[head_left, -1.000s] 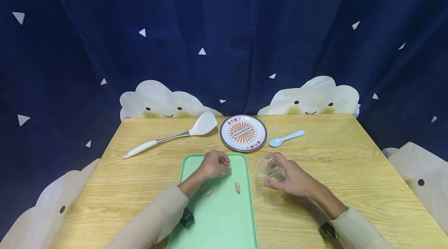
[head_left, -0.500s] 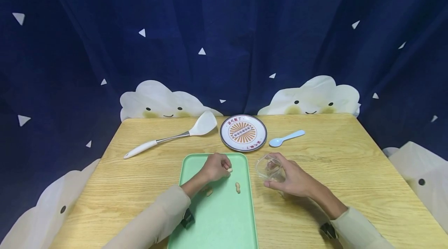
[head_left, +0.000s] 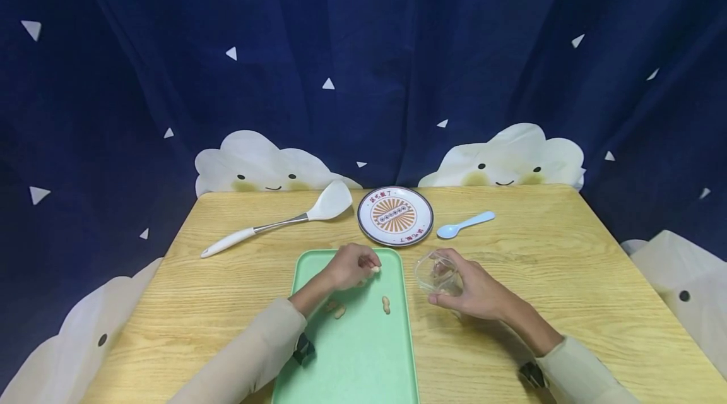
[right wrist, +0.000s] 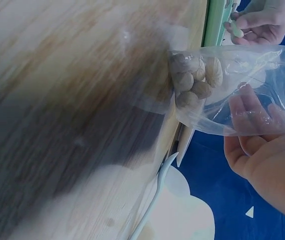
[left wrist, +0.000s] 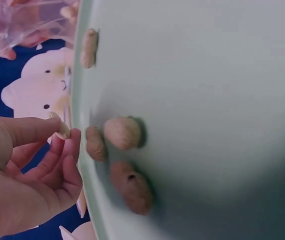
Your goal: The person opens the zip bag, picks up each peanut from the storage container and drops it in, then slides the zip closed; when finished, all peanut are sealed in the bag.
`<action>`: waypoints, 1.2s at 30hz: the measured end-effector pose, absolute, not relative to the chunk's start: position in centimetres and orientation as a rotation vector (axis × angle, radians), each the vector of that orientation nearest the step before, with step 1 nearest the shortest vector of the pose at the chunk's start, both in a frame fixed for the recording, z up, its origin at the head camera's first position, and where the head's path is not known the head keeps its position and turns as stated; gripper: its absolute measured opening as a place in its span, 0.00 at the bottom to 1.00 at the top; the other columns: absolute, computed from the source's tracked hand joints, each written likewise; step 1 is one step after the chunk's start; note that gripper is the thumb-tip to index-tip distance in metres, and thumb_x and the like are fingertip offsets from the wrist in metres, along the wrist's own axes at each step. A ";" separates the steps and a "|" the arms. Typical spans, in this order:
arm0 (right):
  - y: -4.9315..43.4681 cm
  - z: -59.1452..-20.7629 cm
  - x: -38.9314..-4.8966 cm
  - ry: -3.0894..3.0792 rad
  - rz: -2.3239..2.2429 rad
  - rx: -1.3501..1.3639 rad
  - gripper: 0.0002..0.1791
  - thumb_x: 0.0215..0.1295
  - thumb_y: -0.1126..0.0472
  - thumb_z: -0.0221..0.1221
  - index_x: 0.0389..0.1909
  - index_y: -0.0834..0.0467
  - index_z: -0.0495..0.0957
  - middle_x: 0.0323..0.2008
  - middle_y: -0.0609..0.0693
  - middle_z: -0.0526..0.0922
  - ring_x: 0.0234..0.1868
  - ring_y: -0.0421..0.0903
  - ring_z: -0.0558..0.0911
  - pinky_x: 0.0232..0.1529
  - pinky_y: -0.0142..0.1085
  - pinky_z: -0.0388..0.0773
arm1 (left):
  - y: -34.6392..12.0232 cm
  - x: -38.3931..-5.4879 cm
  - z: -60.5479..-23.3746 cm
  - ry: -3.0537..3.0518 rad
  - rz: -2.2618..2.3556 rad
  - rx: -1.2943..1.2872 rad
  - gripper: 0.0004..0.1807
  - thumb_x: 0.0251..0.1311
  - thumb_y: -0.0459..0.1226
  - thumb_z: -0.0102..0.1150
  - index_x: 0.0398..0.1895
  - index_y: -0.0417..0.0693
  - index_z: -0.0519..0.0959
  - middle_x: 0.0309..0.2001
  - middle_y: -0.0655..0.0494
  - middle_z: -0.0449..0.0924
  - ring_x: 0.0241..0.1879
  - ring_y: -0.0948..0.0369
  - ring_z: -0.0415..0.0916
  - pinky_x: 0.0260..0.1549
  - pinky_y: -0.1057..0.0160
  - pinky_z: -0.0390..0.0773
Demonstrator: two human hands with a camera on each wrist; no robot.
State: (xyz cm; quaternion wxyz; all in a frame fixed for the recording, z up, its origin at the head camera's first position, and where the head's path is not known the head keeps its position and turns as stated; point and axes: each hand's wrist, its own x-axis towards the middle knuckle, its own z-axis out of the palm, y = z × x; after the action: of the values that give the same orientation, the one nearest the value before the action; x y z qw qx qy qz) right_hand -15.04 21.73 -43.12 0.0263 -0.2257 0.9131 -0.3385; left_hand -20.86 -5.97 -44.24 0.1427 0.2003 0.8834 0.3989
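Over the far end of the green tray (head_left: 363, 353), my left hand (head_left: 349, 266) pinches a peanut (left wrist: 62, 131) between thumb and fingertips. Several unshelled peanuts lie on the tray beneath it, among them a dark one (left wrist: 131, 187), a pale one (left wrist: 123, 133) and one by itself (head_left: 385, 305) toward the right side. To the right of the tray, my right hand (head_left: 477, 287) grips a clear plastic bag (right wrist: 227, 65) near its top, fingers and thumb keeping the mouth spread. Several peanuts (right wrist: 192, 82) sit at the bottom of the bag.
Behind the tray is a round patterned plate (head_left: 394, 216). A white-headed spatula (head_left: 284, 222) lies to its left and a light blue spoon (head_left: 466, 225) to its right. All rest on the wooden table (head_left: 545, 246), backed by a dark blue curtain (head_left: 363, 63).
My left hand has taken hold of a peanut low over the tray, and its fingertips are now slightly farther away. The right hand and bag have stayed in place.
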 end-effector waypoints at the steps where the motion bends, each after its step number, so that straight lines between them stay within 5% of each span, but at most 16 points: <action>1: 21.7 -43.2 -15.1 2.819 -1.047 -0.696 0.40 0.49 0.42 0.68 0.61 0.47 0.62 0.42 0.45 0.82 0.48 0.47 0.80 0.50 0.47 0.74 | -6.0 -20.9 -44.1 2.546 1.159 0.579 0.05 0.55 0.27 0.61 0.34 0.44 0.83 0.32 0.54 0.82 0.33 0.63 0.77 0.33 0.67 0.76; 20: 21.5 -43.3 -15.3 2.810 -1.036 -0.670 0.40 0.50 0.42 0.68 0.62 0.49 0.62 0.42 0.46 0.82 0.47 0.47 0.80 0.48 0.47 0.75 | -3.9 -19.5 -38.3 2.509 1.508 0.742 0.05 0.58 0.35 0.62 0.36 0.48 0.84 0.35 0.57 0.84 0.36 0.66 0.76 0.35 0.69 0.75; 36: 21.5 -43.2 -15.3 2.789 -1.055 -0.681 0.38 0.51 0.42 0.67 0.61 0.46 0.62 0.42 0.45 0.81 0.46 0.45 0.80 0.47 0.46 0.75 | -1.0 -18.1 -38.5 2.507 1.427 0.959 0.05 0.58 0.37 0.63 0.35 0.46 0.84 0.31 0.58 0.84 0.33 0.69 0.76 0.30 0.73 0.73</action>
State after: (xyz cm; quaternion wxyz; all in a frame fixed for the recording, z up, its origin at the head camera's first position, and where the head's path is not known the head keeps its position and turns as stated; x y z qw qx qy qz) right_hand -15.32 21.46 -43.23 0.0414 -0.2223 0.9111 -0.3446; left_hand -18.05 -0.98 -38.47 0.0510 0.3152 0.8236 0.4687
